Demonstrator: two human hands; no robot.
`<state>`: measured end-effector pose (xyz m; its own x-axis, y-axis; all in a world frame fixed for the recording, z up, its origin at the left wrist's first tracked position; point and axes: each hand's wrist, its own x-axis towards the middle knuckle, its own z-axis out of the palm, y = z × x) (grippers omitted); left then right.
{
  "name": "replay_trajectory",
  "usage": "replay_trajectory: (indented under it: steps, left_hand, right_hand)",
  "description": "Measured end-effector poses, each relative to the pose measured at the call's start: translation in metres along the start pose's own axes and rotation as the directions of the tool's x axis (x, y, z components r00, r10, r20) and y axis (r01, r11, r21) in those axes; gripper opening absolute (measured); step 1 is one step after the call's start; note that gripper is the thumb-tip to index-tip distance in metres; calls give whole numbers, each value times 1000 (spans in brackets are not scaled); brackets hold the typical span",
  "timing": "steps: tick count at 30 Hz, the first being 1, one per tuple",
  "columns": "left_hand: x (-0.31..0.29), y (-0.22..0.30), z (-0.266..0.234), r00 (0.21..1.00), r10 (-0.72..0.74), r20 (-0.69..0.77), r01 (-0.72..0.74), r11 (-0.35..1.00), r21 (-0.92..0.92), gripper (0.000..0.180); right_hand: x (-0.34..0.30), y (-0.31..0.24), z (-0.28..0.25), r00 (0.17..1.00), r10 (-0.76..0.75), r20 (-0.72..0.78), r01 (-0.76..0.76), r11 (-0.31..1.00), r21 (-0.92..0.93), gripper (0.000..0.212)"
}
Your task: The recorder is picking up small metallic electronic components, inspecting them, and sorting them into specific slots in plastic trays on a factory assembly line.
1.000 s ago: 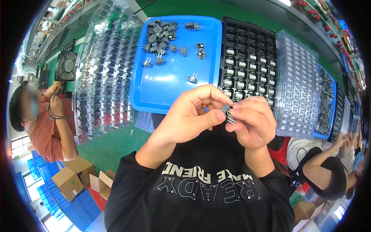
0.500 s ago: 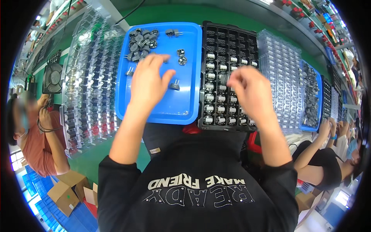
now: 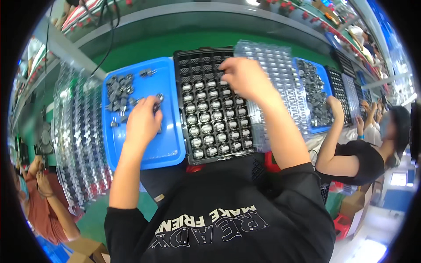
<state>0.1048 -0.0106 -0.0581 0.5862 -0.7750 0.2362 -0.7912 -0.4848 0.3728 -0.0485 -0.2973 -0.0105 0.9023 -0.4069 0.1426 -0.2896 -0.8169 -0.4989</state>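
Observation:
In the blue tray (image 3: 172, 151), my left hand (image 3: 142, 120) reaches down with thumb and fingers closed on a small dark round part (image 3: 156, 106). A heap of similar grey parts with metal pins (image 3: 119, 92) lies at the tray's far left. My right hand (image 3: 247, 79) is over the far right side of the black compartment tray (image 3: 189, 70). Its fingers are pinched together; whatever may be between them is hidden. Silvery round parts (image 3: 204, 117) sit in rows in the compartments, while the far rows at the left show bare pockets.
Clear plastic trays stand at the left (image 3: 81, 131) and right (image 3: 276, 65) of my work. Beyond the right ones is another blue tray (image 3: 323, 125) of grey parts, where a co-worker's arm (image 3: 335, 127) reaches. A second person (image 3: 48, 206) sits at the left.
My view has turned, so the trays appear lower and farther left. My left hand has gone from spread fingers to closing on a part. My right hand has moved farther up the black tray.

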Motion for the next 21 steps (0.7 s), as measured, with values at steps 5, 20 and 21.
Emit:
replay_trajectory:
  steps: [5,20,21]
  left_hand:
    - [-30,3,-20,982,-177,-72,134,906,-401,24]
    - [-57,22,-21,949,-303,83,127,128,-984,30]
    - [-59,23,-23,952,-279,127,136,16,-991,29]
  right_hand:
    - [-51,104,-88,757,547,-357,-616,779,-112,37]
    - [-99,206,-92,835,475,-279,-438,880,187,16]
    - [-101,209,-93,852,445,-276,-407,894,187,16]
